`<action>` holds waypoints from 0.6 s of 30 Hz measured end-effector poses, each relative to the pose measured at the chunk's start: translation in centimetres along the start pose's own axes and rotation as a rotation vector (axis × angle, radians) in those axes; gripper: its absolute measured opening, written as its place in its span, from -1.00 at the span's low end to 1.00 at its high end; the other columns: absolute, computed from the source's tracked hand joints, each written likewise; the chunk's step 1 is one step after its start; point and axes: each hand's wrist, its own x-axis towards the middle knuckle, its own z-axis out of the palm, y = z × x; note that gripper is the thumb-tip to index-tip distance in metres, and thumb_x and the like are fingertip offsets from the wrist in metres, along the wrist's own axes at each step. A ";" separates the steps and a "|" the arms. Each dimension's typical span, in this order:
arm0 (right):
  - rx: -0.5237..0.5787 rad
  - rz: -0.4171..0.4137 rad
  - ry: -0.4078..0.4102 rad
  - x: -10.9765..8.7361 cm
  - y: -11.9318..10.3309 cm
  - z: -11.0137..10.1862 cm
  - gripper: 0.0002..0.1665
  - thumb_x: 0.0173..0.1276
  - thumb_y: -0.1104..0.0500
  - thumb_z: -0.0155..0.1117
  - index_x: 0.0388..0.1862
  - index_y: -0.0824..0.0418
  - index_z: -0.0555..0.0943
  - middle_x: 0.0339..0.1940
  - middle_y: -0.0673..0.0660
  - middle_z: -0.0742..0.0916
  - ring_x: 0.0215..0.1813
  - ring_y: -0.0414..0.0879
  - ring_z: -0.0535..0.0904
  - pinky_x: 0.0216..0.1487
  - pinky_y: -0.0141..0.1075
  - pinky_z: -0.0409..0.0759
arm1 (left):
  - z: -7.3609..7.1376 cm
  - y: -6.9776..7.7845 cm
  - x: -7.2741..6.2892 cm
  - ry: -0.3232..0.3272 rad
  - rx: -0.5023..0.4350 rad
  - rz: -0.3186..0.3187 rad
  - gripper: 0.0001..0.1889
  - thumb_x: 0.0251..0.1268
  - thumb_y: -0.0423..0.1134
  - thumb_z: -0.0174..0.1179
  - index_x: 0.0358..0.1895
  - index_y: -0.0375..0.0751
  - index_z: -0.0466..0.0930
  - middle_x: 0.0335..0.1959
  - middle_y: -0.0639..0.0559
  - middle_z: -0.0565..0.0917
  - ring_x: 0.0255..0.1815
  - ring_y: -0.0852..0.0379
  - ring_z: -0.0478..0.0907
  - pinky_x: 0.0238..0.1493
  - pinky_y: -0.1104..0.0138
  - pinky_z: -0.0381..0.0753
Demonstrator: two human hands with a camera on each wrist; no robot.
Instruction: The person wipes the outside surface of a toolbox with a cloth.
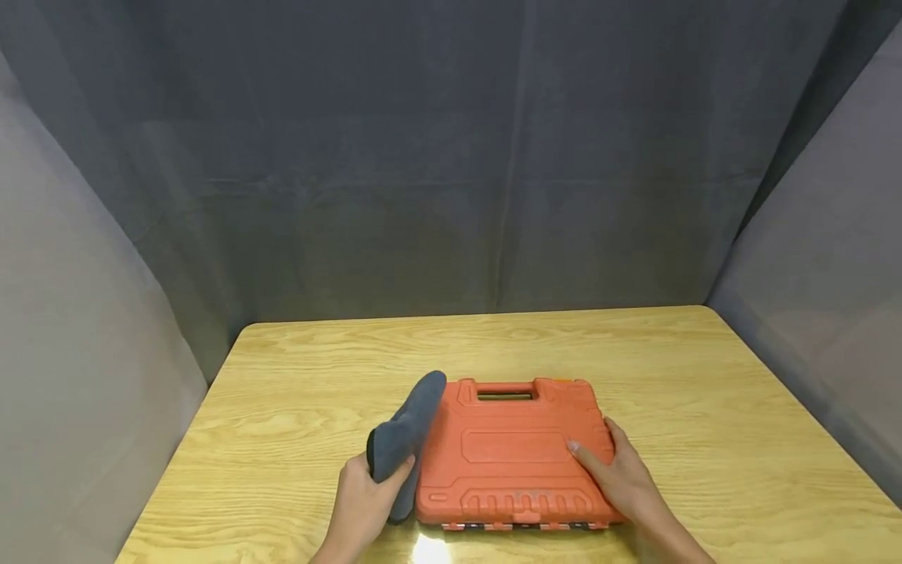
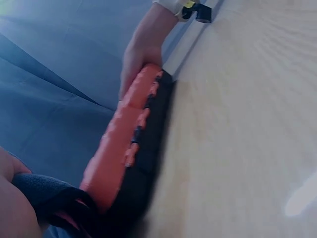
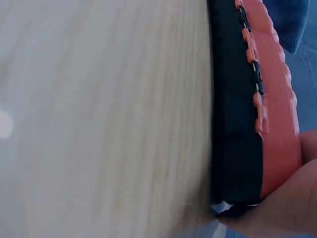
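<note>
A red plastic tool case with a black lower half lies flat and closed on the table, its handle at the far side. My right hand grips the case's right edge, thumb on the lid and the other fingers down the side. Left of the case, my left hand holds a dark blue-grey fabric slipper, tilted on edge against the case's left side. In the left wrist view the slipper partly shows, blurred, beside the case's near corner. My left fingers behind the slipper are hidden.
The wood-grain table extends around the case. A dark grey curtain hangs behind it, with pale panels on either side. Light reflects off the table near its front.
</note>
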 end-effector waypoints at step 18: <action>-0.029 -0.514 -0.095 -3.1 -8.9 -0.1 0.14 0.28 -0.15 0.45 0.65 -0.03 0.01 0.58 0.24 0.24 0.50 0.35 0.16 0.23 0.37 0.34 | 1.3 3.8 0.8 -0.093 -0.117 0.298 -0.81 0.28 -0.29 0.38 -0.15 -0.34 0.70 -0.24 -0.10 0.75 -0.19 0.03 0.72 -0.13 0.24 0.70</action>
